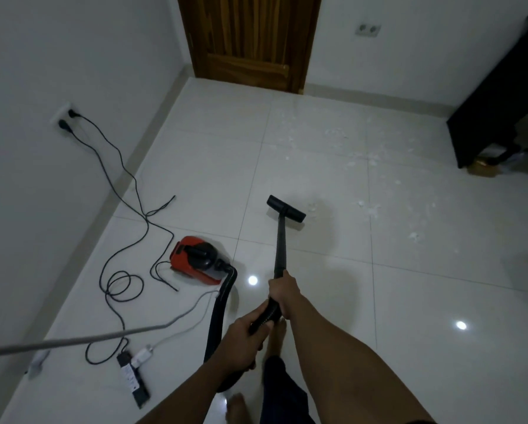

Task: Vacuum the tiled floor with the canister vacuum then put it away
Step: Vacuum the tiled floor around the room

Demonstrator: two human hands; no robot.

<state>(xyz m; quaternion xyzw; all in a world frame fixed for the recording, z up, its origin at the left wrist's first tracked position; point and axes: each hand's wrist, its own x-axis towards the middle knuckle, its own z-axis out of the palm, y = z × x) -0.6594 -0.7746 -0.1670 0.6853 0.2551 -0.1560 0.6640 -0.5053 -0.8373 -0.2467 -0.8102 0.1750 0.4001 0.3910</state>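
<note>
Black wand (280, 243) gripped two-handed for push control: right hand (282, 293) wrapped forward, left hand (244, 341) closed behind on hose end. Floor head (285, 208) ahead of grip, short of white scraps (370, 208). Red canister (195, 260) left of grip.

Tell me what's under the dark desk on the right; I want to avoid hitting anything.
Under the dark desk, a brownish box and a chair-like base show. Deeper space is hidden.
</note>
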